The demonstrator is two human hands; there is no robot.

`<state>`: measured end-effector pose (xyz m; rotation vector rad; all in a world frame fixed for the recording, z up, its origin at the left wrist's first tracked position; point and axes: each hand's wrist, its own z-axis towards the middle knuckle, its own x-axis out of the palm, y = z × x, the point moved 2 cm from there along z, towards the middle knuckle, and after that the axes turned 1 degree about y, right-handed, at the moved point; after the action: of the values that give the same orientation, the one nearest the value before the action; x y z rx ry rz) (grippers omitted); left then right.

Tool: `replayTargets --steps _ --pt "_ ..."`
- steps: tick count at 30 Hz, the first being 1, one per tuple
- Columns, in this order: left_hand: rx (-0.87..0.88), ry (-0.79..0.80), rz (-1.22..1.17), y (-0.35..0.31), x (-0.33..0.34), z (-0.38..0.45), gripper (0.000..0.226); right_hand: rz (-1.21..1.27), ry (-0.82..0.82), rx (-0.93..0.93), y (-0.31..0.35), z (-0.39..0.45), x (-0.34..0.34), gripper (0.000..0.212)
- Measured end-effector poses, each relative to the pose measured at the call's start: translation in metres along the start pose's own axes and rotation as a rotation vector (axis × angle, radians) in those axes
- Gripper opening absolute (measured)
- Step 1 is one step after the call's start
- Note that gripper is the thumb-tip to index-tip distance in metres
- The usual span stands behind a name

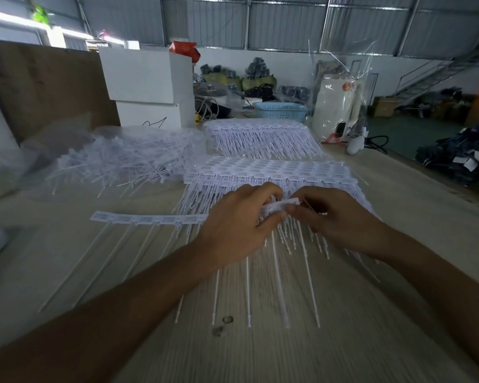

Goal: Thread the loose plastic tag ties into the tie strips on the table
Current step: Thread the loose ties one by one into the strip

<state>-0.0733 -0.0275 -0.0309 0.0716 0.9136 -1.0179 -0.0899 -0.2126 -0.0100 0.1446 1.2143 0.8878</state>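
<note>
A long white tie strip point(150, 218) lies across the wooden table point(260, 349), its thin tails pointing toward me. My left hand point(235, 225) grips the strip's right end, fingers curled over it. My right hand point(335, 214) pinches the same raised end at its tip point(284, 204). Whether a loose tie is between the fingers is hidden. A heap of loose white tag ties point(128, 161) sits at the left. Stacked finished strips point(274, 172) lie just behind my hands, and another stack point(260, 136) lies farther back.
White boxes point(147, 87) and a brown board point(45, 87) stand at the back left. A blue basket point(281, 110) and a white bottle in clear wrap point(335, 106) are at the back. The table's right edge runs diagonally, with dark clothing point(459, 158) beyond.
</note>
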Motion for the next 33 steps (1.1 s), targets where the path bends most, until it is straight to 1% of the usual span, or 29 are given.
replayTargets --steps 3,5,7,12,19,27,33 --pt "0.02 0.076 -0.008 0.006 -0.003 0.002 0.026 0.01 -0.048 0.062 -0.007 0.0 -0.006 0.016" --pt "0.02 0.1 0.05 0.01 -0.003 0.001 0.031 0.041 -0.079 0.092 -0.01 -0.001 -0.01 0.019" --pt "0.019 0.109 0.091 0.013 -0.003 0.0 0.03 0.075 -0.081 0.098 -0.009 -0.001 -0.01 0.02" --pt "0.039 0.089 0.162 0.013 -0.007 0.001 0.024 0.037 -0.064 0.027 -0.004 -0.001 -0.006 0.01" --pt "0.069 0.093 0.229 0.011 -0.006 0.001 0.022 0.028 -0.088 -0.068 -0.006 -0.001 -0.009 0.011" --pt "0.043 0.11 0.211 0.011 -0.005 0.002 0.022 -0.02 -0.107 -0.099 -0.006 -0.003 -0.009 0.016" --pt "0.01 0.109 0.168 0.013 -0.003 0.002 0.021 -0.098 -0.096 -0.118 -0.002 -0.004 -0.011 0.015"
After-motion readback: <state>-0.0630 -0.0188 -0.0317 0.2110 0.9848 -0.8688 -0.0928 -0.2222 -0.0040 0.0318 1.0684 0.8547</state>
